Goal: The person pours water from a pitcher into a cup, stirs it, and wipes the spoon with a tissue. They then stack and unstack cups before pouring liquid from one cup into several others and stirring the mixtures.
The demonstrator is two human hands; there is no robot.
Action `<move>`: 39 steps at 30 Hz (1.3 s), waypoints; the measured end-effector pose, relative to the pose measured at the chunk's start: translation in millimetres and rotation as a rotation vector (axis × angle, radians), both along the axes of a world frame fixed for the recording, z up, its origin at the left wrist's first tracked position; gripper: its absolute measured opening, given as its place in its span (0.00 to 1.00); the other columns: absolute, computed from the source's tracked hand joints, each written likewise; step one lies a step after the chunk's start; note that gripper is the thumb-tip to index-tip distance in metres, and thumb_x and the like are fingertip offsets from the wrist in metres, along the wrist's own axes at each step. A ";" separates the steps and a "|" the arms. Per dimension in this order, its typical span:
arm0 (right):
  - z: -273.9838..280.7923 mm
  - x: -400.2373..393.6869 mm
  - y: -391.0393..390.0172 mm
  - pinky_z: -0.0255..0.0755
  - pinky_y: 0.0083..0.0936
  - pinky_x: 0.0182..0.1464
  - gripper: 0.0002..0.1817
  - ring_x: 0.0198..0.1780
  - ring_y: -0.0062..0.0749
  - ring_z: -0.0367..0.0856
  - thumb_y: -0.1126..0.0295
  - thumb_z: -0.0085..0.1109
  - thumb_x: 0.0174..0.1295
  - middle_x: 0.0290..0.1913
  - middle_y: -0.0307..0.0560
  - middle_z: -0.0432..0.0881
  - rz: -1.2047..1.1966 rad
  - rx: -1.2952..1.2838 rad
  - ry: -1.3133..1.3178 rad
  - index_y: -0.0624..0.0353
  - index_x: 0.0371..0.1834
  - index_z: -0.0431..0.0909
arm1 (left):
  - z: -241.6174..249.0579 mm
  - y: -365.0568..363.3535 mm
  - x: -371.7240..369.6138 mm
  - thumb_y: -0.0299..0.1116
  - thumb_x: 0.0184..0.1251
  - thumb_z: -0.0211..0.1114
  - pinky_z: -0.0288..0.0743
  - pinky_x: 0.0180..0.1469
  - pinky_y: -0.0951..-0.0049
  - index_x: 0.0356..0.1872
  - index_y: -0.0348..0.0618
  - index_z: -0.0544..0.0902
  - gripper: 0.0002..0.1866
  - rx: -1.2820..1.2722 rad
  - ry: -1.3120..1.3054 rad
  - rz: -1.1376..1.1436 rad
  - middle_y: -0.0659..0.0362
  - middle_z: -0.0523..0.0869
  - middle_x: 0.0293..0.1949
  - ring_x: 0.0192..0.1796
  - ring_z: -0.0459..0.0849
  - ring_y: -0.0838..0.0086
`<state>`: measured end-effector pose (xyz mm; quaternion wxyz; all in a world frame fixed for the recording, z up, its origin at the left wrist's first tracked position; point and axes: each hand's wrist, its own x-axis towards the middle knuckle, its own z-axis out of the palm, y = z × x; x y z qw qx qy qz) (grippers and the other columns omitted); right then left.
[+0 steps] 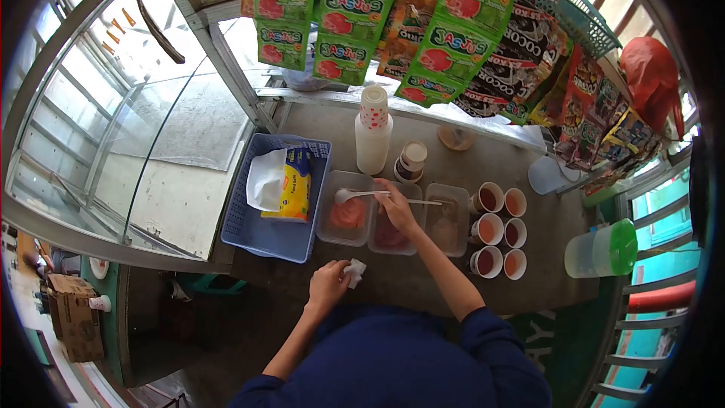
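Observation:
My left hand is closed around a crumpled white tissue near the table's front edge. Over the clear plastic containers, my right hand grips the handle of a white spoon. The spoon's bowl hangs above the left container, which has something pink-orange inside. Beneath my right hand is the middle container, with dark pinkish contents partly hidden by my forearm. Across the right container lies a second pale handle. Its other end is hidden by my fingers.
Left stands a blue basket holding a yellow tissue pack. Stacked cups and a small jar are behind. Several cups of red and orange drink stand right, near a green-lidded jug. Drink sachets hang above.

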<state>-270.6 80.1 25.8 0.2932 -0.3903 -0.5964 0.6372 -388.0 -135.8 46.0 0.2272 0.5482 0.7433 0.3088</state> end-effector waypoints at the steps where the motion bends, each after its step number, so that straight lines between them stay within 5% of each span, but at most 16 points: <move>1: 1.8 -0.4 1.1 0.69 0.21 0.44 0.18 0.38 0.25 0.75 0.65 0.52 0.65 0.44 0.45 0.78 0.007 0.006 0.002 0.61 0.54 0.74 | 3.4 0.2 0.2 0.32 0.55 0.68 0.75 0.32 0.66 0.40 0.42 0.84 0.12 0.012 -0.009 -0.003 0.54 0.80 0.27 0.26 0.81 0.63; 3: 5.4 7.3 4.7 0.70 0.28 0.47 0.21 0.43 0.35 0.76 0.63 0.56 0.61 0.44 0.49 0.76 -0.233 0.434 -0.269 0.59 0.56 0.72 | 9.2 2.3 0.0 0.33 0.55 0.68 0.75 0.32 0.67 0.42 0.42 0.83 0.13 0.027 -0.024 -0.007 0.55 0.81 0.28 0.27 0.82 0.64; 6: 14.0 18.1 18.6 0.68 0.36 0.51 0.25 0.49 0.44 0.74 0.61 0.59 0.58 0.46 0.52 0.74 -0.358 0.529 -0.308 0.58 0.58 0.70 | 12.5 6.1 -0.3 0.35 0.58 0.66 0.77 0.33 0.65 0.42 0.45 0.82 0.12 0.028 -0.052 0.036 0.57 0.82 0.28 0.29 0.83 0.64; 9: 16.2 20.5 38.7 0.66 0.40 0.55 0.29 0.53 0.46 0.72 0.59 0.63 0.55 0.50 0.53 0.73 -0.564 0.888 -0.407 0.58 0.59 0.69 | 15.0 15.9 -2.4 0.36 0.59 0.67 0.76 0.32 0.68 0.41 0.44 0.82 0.11 0.014 -0.080 0.045 0.58 0.81 0.28 0.28 0.82 0.67; 13: 15.4 18.4 65.3 0.63 0.42 0.59 0.34 0.59 0.46 0.69 0.58 0.68 0.51 0.57 0.55 0.70 -0.579 0.923 -0.486 0.58 0.60 0.67 | 21.0 32.6 2.5 0.35 0.59 0.66 0.75 0.30 0.69 0.40 0.43 0.82 0.10 0.154 -0.041 0.001 0.59 0.81 0.27 0.27 0.82 0.69; 16: 8.6 19.3 80.7 0.65 0.40 0.60 0.37 0.59 0.48 0.71 0.58 0.71 0.48 0.58 0.57 0.72 -0.448 0.680 -0.561 0.59 0.61 0.66 | 24.4 42.6 10.5 0.34 0.59 0.66 0.75 0.31 0.69 0.40 0.43 0.82 0.10 0.231 -0.063 -0.039 0.60 0.81 0.27 0.27 0.82 0.70; 18: 10.5 23.8 90.0 0.67 0.38 0.58 0.40 0.57 0.50 0.74 0.57 0.72 0.47 0.56 0.58 0.75 -0.359 0.528 -0.326 0.60 0.62 0.65 | 28.7 46.7 16.1 0.33 0.60 0.66 0.76 0.31 0.71 0.40 0.43 0.82 0.09 0.242 -0.100 -0.070 0.60 0.81 0.28 0.28 0.83 0.71; 22: 32.0 38.2 84.1 0.69 0.34 0.57 0.39 0.53 0.48 0.78 0.57 0.72 0.49 0.51 0.56 0.79 -0.522 0.616 -0.224 0.62 0.62 0.65 | 35.0 49.1 23.6 0.32 0.60 0.66 0.76 0.32 0.73 0.41 0.44 0.82 0.09 0.248 -0.208 -0.082 0.60 0.81 0.29 0.28 0.83 0.72; 24: 53.2 50.5 75.8 0.71 0.28 0.54 0.39 0.52 0.32 0.77 0.58 0.72 0.51 0.50 0.49 0.78 -0.662 0.795 -0.175 0.65 0.63 0.64 | 33.1 51.7 25.0 0.32 0.60 0.66 0.76 0.32 0.74 0.42 0.43 0.82 0.10 0.263 -0.271 -0.058 0.59 0.82 0.31 0.30 0.83 0.73; 29: 87.5 76.3 25.8 0.71 0.23 0.54 0.39 0.54 0.29 0.74 0.64 0.71 0.54 0.53 0.42 0.71 -0.580 0.510 0.209 0.61 0.66 0.59 | 37.2 68.7 28.8 0.33 0.64 0.64 0.76 0.38 0.76 0.47 0.41 0.81 0.13 0.293 -0.481 0.007 0.58 0.84 0.38 0.37 0.83 0.77; 32: 99.2 78.5 -13.3 0.70 0.24 0.57 0.40 0.55 0.30 0.74 0.64 0.72 0.52 0.52 0.43 0.72 -0.369 0.186 0.429 0.61 0.66 0.59 | 45.1 84.0 36.0 0.36 0.73 0.55 0.75 0.48 0.76 0.54 0.37 0.76 0.16 0.175 -1.164 0.018 0.60 0.83 0.43 0.44 0.82 0.78; 39: 88.2 66.5 -54.3 0.69 0.36 0.60 0.33 0.56 0.37 0.75 0.71 0.69 0.50 0.49 0.46 0.74 -0.347 0.011 0.677 0.60 0.59 0.64 | 29.3 88.2 53.3 0.40 0.72 0.57 0.78 0.50 0.73 0.50 0.38 0.77 0.16 0.005 -1.653 0.059 0.60 0.84 0.43 0.44 0.83 0.78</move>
